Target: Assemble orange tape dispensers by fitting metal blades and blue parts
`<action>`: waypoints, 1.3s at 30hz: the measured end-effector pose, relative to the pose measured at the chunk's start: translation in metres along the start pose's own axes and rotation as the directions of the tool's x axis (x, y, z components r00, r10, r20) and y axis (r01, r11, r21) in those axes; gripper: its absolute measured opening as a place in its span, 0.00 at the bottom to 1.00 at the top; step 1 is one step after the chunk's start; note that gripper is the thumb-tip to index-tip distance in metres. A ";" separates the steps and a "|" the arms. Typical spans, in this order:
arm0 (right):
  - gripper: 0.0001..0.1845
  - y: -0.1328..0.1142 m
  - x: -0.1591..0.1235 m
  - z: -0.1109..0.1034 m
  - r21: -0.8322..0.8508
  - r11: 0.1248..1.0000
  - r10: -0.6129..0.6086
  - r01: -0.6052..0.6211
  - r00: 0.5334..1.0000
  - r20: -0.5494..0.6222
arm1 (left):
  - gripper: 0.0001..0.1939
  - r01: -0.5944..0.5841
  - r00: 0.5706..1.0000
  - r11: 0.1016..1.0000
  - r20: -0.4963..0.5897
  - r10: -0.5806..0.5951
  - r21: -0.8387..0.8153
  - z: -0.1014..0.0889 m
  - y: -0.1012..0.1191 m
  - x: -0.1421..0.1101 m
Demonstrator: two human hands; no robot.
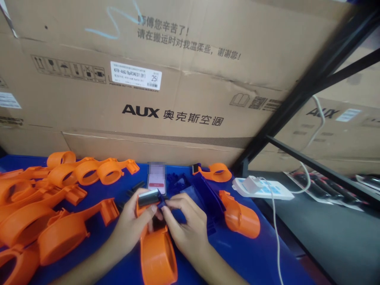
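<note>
My left hand [130, 225] grips the front end of an orange plastic tape-dispenser body [157, 257] that lies on the blue table [246, 257], thumb beside a black serrated strip [148, 196] at its tip. My right hand [185, 221] is closed in a pinch on a small dark blue piece [161, 204] pressed against that strip. Both hands meet over the dispenser's front end.
Several orange dispenser bodies [44, 213] are heaped at the left, two more lie at the right [239, 217]. A phone [156, 179] and dark blue parts [204, 194] lie behind the hands. Cardboard boxes [166, 91] wall the back. A white power strip [264, 188] sits right.
</note>
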State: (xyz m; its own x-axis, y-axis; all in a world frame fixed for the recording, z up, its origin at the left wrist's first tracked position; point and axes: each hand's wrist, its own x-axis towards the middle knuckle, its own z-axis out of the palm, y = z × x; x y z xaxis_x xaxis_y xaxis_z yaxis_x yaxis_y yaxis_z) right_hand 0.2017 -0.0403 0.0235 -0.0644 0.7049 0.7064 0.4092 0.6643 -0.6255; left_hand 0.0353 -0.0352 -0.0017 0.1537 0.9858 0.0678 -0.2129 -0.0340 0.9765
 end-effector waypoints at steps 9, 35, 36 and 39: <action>0.11 0.006 0.004 -0.004 0.094 0.994 -0.072 0.061 0.990 0.118 | 0.14 0.040 0.999 0.993 -0.015 -0.042 -0.109 -0.005 -0.010 0.006; 0.25 0.005 0.016 -0.017 0.515 0.581 0.194 -0.631 0.721 0.665 | 0.62 0.213 0.954 0.945 0.260 -0.147 -0.248 -0.005 -0.003 -0.009; 0.24 0.006 0.016 -0.016 0.522 0.566 0.205 -0.638 0.723 0.660 | 0.64 0.235 0.950 0.937 0.266 -0.165 -0.258 -0.004 -0.003 -0.009; 0.22 0.007 0.014 -0.015 0.521 0.585 0.298 -0.622 0.762 0.575 | 0.68 0.275 0.933 0.903 0.318 -0.169 -0.329 0.002 0.001 -0.009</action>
State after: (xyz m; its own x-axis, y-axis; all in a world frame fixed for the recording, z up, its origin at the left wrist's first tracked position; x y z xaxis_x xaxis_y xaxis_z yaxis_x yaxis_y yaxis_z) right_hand 0.2173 -0.0289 0.0341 -0.4509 0.8780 0.1610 -0.1944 0.0795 -0.9777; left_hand 0.0354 -0.0439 -0.0013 0.4859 0.8732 -0.0364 -0.4675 0.2949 0.8334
